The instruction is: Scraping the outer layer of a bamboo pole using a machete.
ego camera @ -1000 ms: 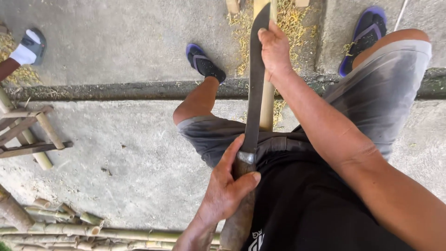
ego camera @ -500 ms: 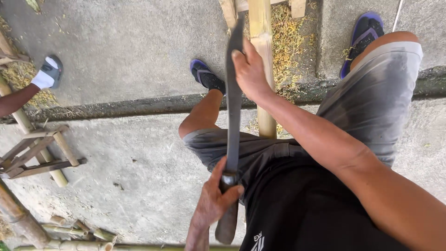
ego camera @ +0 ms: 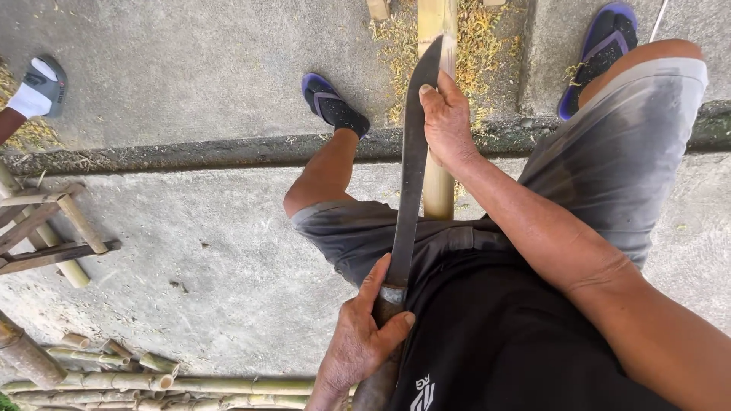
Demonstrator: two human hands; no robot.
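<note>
a rough grey concrete floor (ego camera: 190, 251) is crossed by a dark mossy seam (ego camera: 190, 156). at the left edge stands a small frame of lashed bamboo sticks (ego camera: 46, 236). cut bamboo poles (ego camera: 114, 373) lie in a heap at the lower left. yellow bamboo shavings (ego camera: 480, 46) are scattered at the top. another person's foot in a white sock and grey sandal (ego camera: 38, 87) shows at the upper left.

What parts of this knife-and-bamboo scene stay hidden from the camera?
- Head view: the bamboo pole has its lower end hidden behind the shorts.
- Knife handle: wrapped by the left hand, its end cut by the bottom edge.
- Right hand palm: faces away.
</note>
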